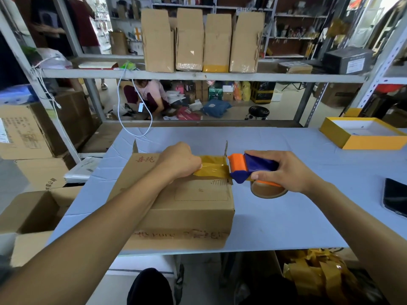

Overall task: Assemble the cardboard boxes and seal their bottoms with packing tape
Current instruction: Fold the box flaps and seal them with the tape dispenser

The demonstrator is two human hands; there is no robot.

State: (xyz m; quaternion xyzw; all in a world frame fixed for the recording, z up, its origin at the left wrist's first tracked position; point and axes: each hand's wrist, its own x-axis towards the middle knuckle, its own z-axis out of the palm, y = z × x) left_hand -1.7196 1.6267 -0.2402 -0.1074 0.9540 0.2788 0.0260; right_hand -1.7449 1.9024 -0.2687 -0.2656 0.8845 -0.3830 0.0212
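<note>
Tape [212,168] stretches between left hand [179,160] and dispenser [253,167].

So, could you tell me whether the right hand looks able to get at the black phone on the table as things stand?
Probably yes, once freed: the phone lies in the open beside the right hand, nothing between them. But that hand's grip is on the tape dispenser.
</note>
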